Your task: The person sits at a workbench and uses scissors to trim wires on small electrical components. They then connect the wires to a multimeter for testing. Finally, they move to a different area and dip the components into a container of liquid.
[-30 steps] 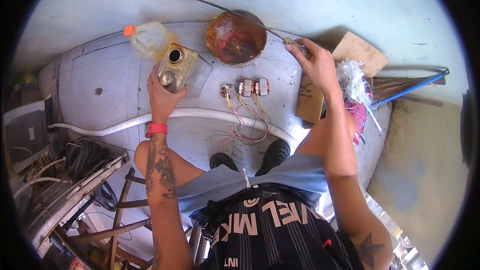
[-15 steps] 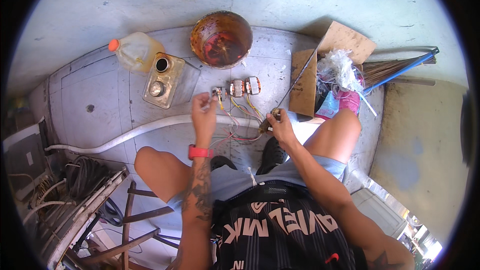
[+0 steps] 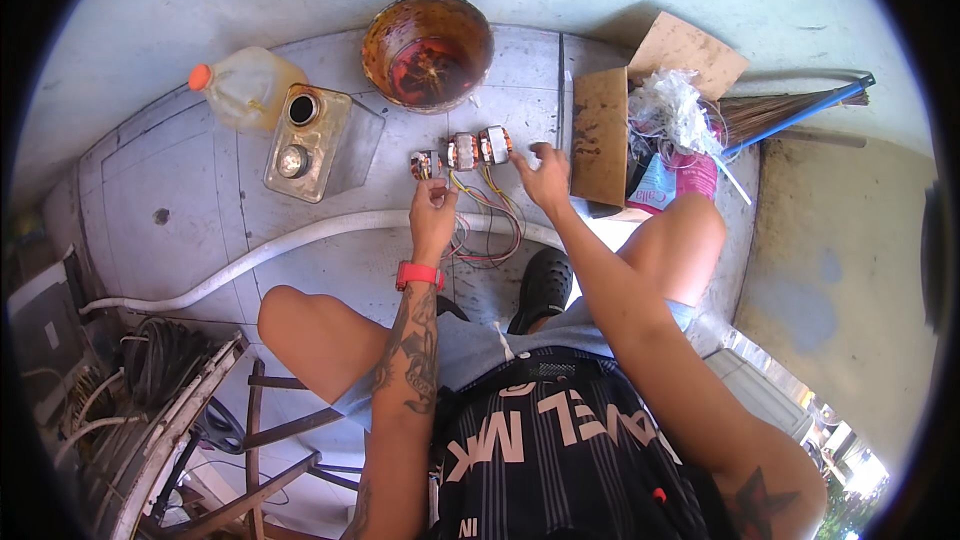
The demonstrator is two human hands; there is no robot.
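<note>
Three small motor stators with copper windings stand in a row on the floor: a left one (image 3: 424, 162), a middle one (image 3: 463, 151) and a right one (image 3: 495, 144). Yellow, red and grey lead wires (image 3: 505, 210) trail from them toward me. My left hand (image 3: 432, 208) is closed at the left stator, its fingertips pinching that stator's wires. Beside the right stator, my right hand (image 3: 543, 177) has its fingers apart and holds nothing I can see; one fingertip is at the stator's edge. A thin dark stick (image 3: 562, 90) lies beyond that hand, its near end hidden.
A stained pot (image 3: 378, 50) with reddish liquid stands behind the stators. Leftward are a metal can (image 3: 325, 155) and an orange-capped jug (image 3: 250, 90). A cardboard box (image 3: 598, 140) of plastic waste and a blue-handled broom (image 3: 800, 128) stand right. A white hose (image 3: 270, 262) crosses the floor.
My right hand has let go of the long dark stick with a brownish end and moved up to the right stator. My left hand has closed at the left stator's wires. The view has shifted slightly.
</note>
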